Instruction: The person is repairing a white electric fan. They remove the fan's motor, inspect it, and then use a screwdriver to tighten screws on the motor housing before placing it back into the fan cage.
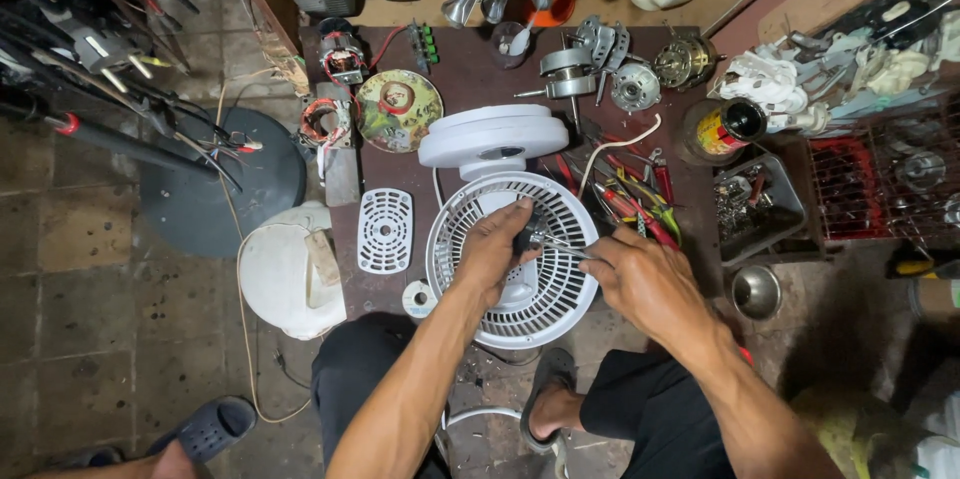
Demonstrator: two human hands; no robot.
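Head view: you sit over a low dark brown table [470, 79] crowded with fan parts, with worn stone floor tiles [80, 319] to its left and a wooden edge behind it. The round white fan grille [512, 259] lies flat at the table's near edge, and everything below is placed from it. Your left hand [492, 251] rests on the grille's centre, its grip closed around a small dark part at the hub. Your right hand [648, 284] sits over the grille's right rim, its grip pinching a thin metal tool [560, 244] whose tip reaches the hub just beside your left fingers. Touching the grille's far side stands a white fan base [492, 136]. Just left of the grille lies a small white vent cover [385, 230], and farther left, off the table, a white dome housing [290, 279]. Right of the grille, red-handled tools [640, 204] lie piled close to your right wrist, with a grey tray of small parts [755, 204] beyond them and a steel bowl [756, 291] near it. Far beyond the grille sit bare motor parts [600, 64].
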